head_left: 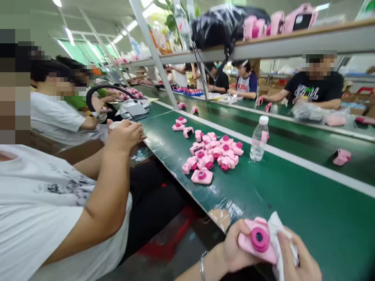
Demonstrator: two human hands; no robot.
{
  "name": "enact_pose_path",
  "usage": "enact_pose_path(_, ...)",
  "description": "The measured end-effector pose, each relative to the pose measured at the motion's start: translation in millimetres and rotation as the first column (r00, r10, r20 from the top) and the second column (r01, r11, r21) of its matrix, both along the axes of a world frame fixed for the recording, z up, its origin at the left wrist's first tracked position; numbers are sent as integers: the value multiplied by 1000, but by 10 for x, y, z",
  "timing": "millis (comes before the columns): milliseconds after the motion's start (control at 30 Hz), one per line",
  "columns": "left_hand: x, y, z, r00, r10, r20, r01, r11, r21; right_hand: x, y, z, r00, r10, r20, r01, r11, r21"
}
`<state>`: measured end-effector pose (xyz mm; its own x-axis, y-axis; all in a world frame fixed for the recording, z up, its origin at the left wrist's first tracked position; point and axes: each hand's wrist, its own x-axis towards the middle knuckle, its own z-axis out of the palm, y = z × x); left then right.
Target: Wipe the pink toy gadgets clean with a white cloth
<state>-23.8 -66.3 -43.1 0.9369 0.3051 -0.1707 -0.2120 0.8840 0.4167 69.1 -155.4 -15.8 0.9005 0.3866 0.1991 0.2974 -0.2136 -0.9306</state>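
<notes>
At the lower right, my left hand (227, 249), with a bracelet at the wrist, grips a pink toy camera (249, 248) by its left side. Its dark lens with a deep-pink ring faces up toward me. My right hand (304, 257) is closed on a white cloth or tissue (277, 230), which lies against the camera's right edge. Both hands are just above the near edge of the green table (328, 207). Farther up the table lies a loose pile of similar pink cameras (212, 150).
A clear plastic bottle with a white cap (259, 138) stands beside the pile. One pink camera (341, 157) lies beyond the white divider strip (304, 164). A co-worker (96, 210) sits close on my left. Overhead runs a shelf (293, 39) holding a black bag and pink items.
</notes>
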Motion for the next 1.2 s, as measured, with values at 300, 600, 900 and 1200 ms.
enact_pose_path(300, -215, -38, 91, 990, 73, -118, 60, 538, 841, 327, -64, 68, 902, -104, -418, 149, 986, 75)
enact_pose_path(600, -158, -83, 231, 964, 240, -116, -13, 476, 879, -58, -191, 316, 912, 335, 237, -335, 941, -42)
enact_pose_path(900, -86, 98, 242, 905, 408, -120, -206, 669, 714, -282, -433, 110, 807, 551, 212, -572, 818, 54)
enact_pose_path(1200, 48, -42, 322, 914, 232, -334, -162, 961, 224, -208, -361, 67, 994, -56, -95, 64, 995, 80)
